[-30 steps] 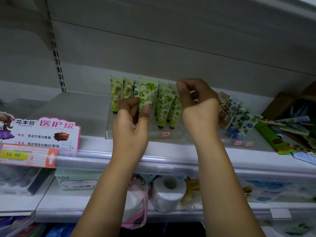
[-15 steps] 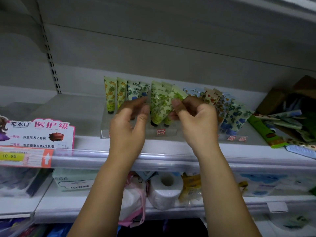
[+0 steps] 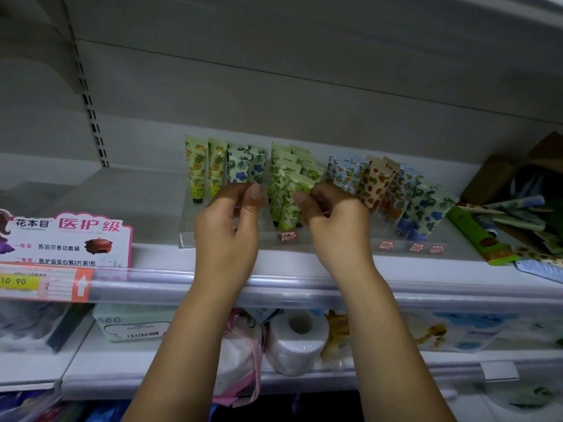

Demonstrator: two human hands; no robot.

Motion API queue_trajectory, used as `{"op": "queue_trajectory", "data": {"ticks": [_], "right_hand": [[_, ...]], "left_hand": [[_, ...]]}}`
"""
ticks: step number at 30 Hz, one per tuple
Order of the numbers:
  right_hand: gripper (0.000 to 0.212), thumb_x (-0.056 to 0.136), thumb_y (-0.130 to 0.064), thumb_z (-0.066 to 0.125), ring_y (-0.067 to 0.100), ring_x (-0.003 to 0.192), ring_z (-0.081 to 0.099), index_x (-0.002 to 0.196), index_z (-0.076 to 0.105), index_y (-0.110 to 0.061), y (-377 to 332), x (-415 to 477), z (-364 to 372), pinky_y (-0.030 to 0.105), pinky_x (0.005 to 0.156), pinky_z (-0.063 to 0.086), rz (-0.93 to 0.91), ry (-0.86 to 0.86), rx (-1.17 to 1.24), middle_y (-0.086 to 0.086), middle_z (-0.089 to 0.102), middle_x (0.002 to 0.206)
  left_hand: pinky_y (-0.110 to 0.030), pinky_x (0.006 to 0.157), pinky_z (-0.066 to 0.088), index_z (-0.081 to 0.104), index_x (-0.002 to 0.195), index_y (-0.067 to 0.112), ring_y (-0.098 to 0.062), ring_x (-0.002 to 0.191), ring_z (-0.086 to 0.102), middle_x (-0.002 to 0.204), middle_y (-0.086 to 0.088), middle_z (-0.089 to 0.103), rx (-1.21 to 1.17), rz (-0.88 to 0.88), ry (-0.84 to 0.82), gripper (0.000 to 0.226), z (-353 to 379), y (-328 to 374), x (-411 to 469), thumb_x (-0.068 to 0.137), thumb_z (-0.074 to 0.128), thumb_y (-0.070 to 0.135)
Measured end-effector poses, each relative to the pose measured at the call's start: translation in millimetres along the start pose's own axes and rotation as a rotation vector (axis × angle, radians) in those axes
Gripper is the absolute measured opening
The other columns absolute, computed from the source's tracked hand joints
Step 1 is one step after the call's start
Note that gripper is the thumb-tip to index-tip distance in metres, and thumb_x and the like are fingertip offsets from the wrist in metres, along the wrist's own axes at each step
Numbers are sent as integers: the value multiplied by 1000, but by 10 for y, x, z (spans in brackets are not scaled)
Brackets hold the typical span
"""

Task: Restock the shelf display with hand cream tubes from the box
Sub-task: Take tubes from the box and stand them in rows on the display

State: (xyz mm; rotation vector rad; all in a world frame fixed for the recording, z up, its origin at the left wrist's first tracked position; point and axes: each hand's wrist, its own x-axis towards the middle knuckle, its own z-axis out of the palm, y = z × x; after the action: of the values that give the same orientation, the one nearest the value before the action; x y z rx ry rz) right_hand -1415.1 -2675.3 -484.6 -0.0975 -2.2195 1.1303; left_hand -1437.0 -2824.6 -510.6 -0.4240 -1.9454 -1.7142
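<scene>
1. Our right hand (image 3: 332,220) pinches the front green-leaf hand cream tube (image 3: 291,205) between thumb and fingers (image 3: 300,198), at the front of its row on the clear display tray (image 3: 187,239).
2. Our left hand (image 3: 227,226) has its fingers curled close by the blue-flower tubes (image 3: 246,166); can't tell if it grips anything.
3. The box (image 3: 493,178) sits at the shelf's (image 3: 122,190) right end.

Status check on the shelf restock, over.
Left hand at blue-flower tubes, grip unclear. Right hand pinching front green tube. Nothing blocking.
</scene>
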Motion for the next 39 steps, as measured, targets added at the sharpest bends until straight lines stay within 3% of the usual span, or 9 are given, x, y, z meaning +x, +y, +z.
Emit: {"op": "queue_trajectory", "data": {"ticks": [4,10,16,21,24,26,30,35,39], "right_hand": [[20,96,-32,65,0,64,53,81,60,-20,-31,-19,57,13,57,38,-21,-6,-16,-7,57,68],[16,97,-27,65,17,74,58,86,58,-18,57,-93,169,28,64,45,2,-15,-48,3,62,81],[24,96,-26,66,0,61,49,78,53,-19,58,-118,165,10,54,37,1,-32,-90,-6,53,66],[20,93,-26,70,1,64,51,80,56,-21,41,-121,122,6,53,37,36,-69,-76,-8,56,69],[11,91,-25,72,8,76,62,88,62,-24,20,-135,63,7,60,43,69,-67,-11,-5,67,82],[8,92,-23,71,-1,79,63,95,64,-25,2,-159,-26,9,66,48,77,-42,44,-9,69,88],[10,95,-18,66,-7,82,62,99,66,-28,22,-232,-332,4,67,44,60,132,160,-15,68,90],[9,99,-25,60,6,78,66,93,63,-31,252,-321,-854,13,65,50,76,400,148,-7,69,85],[5,99,-26,60,1,79,62,97,64,-29,561,-348,-1314,10,69,47,103,534,68,-11,67,87]], "left_hand": [[-35,73,57,71,100,20,-5,87,67,93,11,74,-1,-9,1,28,3,-9,8,105,51,39],[-16,71,48,71,93,18,0,85,64,88,12,73,-8,-24,36,30,-3,5,1,106,51,35],[-30,75,53,69,89,25,-6,84,67,85,14,73,-10,-45,43,28,4,-4,9,105,51,38],[-20,67,47,69,90,19,1,80,63,83,15,70,8,-28,63,28,7,38,4,106,51,34],[-33,72,55,63,97,27,-5,83,65,88,11,70,23,33,92,16,9,45,-7,106,52,34],[-40,75,57,62,108,23,-15,87,67,95,2,71,64,154,176,12,6,74,-44,105,51,29],[-12,82,45,62,110,0,-9,88,58,98,0,62,136,361,326,21,118,218,-206,104,51,17],[-22,73,48,60,105,11,-15,82,62,92,1,65,-19,294,154,14,565,519,-451,106,51,22],[-25,72,49,60,98,18,-10,85,63,89,5,66,-104,208,-94,17,1029,803,-612,107,51,29]]}}
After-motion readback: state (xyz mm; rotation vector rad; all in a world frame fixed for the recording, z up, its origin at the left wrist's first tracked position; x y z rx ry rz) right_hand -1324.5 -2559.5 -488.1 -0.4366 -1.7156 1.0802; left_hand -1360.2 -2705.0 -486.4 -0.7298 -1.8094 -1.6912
